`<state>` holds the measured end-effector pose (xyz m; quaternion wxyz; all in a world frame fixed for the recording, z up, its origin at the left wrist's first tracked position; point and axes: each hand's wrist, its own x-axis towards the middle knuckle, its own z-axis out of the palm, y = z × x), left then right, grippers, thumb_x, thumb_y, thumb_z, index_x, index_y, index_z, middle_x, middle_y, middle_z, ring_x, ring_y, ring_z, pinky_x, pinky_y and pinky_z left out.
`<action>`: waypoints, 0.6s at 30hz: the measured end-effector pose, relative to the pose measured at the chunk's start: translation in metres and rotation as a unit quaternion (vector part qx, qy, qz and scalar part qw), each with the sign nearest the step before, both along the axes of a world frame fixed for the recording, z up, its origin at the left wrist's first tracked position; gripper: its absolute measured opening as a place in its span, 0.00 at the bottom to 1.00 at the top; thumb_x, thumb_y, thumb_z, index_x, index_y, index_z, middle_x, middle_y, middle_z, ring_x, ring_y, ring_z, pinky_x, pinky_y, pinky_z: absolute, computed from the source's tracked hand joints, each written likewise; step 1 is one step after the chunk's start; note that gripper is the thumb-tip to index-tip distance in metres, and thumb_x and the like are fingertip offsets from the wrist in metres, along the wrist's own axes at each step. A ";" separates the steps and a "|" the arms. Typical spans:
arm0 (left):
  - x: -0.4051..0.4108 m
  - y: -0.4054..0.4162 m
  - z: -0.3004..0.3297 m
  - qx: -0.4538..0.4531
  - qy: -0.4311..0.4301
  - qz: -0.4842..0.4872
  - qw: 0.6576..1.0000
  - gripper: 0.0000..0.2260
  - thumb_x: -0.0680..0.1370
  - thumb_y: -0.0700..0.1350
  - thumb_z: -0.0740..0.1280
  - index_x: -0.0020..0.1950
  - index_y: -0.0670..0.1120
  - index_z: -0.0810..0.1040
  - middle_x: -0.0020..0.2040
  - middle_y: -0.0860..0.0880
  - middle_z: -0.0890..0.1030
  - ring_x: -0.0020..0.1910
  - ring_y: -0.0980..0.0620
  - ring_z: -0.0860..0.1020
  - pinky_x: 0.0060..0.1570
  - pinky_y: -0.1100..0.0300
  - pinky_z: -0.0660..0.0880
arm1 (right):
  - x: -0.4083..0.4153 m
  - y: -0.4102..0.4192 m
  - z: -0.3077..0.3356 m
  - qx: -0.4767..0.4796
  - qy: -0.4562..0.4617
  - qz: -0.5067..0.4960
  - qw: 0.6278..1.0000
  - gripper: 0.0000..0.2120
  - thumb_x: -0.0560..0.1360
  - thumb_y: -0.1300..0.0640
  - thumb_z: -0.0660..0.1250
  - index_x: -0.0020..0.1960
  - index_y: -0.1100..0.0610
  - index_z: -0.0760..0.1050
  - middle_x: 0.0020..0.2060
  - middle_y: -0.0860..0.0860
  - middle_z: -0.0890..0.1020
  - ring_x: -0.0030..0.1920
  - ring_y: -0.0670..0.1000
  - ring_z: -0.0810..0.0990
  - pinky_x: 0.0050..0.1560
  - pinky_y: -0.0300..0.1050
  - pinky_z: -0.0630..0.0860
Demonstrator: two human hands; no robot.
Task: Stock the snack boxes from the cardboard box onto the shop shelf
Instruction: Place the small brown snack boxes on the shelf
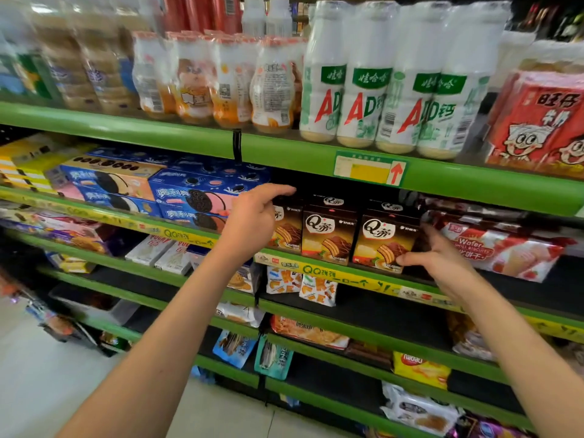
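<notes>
Fingers of the right hand (437,259) curl around the right-hand brown snack box (384,240), the thumb lying along its lower front corner and the other fingers reaching up its right side. That box stands upright on the green shop shelf (347,273), at the right end of a row of three alike. The middle snack box (328,232) stands just beside it, touching or nearly so, and the left snack box (286,227) is partly hidden behind the left hand (252,216).

Over there the left hand is raised in front of that box with its fingers bent loosely forward at the level of the box's top edge. Whether they touch the box I cannot tell from where I stand; they grip nothing that I can see.

Each box shows a chocolate-coated cake and a large Q on its face. To the left of the row lie stacked blue Oreo boxes (189,197), and to the right a pink and red wafer pack (502,248) lies flat, close to the right hand's fingers.

On the shelf above stand white AD calcium milk bottles (373,83) in shrink wrap, smaller orange-labelled bottles (221,80) to their left and a red Wangzai pack (537,121) to their right. A yellow price tag (369,169) with a red arrow sits on the upper shelf's green edge. Lower shelves hold bagged snacks, and a pale floor shows at the bottom left.
</notes>
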<state>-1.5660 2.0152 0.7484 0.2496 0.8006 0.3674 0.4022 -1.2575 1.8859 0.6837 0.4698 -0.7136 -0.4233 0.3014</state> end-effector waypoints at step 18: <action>-0.021 -0.002 -0.012 -0.102 -0.143 0.016 0.984 0.22 0.76 0.29 0.54 0.43 0.52 0.81 0.40 0.54 0.83 0.38 0.63 0.80 0.36 0.67 0.75 | 0.002 -0.002 -0.007 -0.003 0.007 0.012 1.000 0.36 0.64 0.62 0.78 0.63 0.42 0.66 0.51 0.38 0.79 0.53 0.39 0.77 0.53 0.41 0.70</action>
